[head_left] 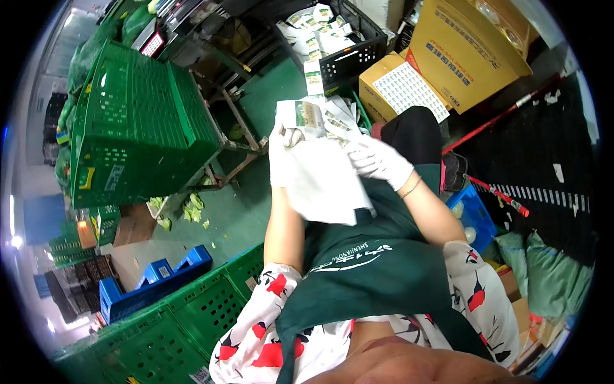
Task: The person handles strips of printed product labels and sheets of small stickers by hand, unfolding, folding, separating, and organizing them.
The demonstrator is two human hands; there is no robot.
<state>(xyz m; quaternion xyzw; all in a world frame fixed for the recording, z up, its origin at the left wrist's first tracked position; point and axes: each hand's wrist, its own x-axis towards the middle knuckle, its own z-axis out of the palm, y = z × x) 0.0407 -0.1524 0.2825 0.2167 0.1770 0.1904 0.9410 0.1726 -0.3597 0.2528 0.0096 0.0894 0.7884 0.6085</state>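
My left hand (282,146), in a white glove, is closed around a white bag (323,182) that hangs down over my lap. A printed panel (308,118) with green and brown markings shows above those fingers. On the other side, my gloved right hand (378,161) has its fingers bent against the bag's upper right edge; its thumb is hidden. Just beyond the hands lies a pile of white printed packaging (340,114) in a green container, mostly covered by the hands and bag.
A black crate (354,61) with more printed packaging stands ahead. Right of it are a cardboard box (382,80) and a sheet of labels (410,91). Large green crates (137,118) rest on a metal stand at left. A blue crate (474,217) sits right, leafy scraps (193,208) on the floor.
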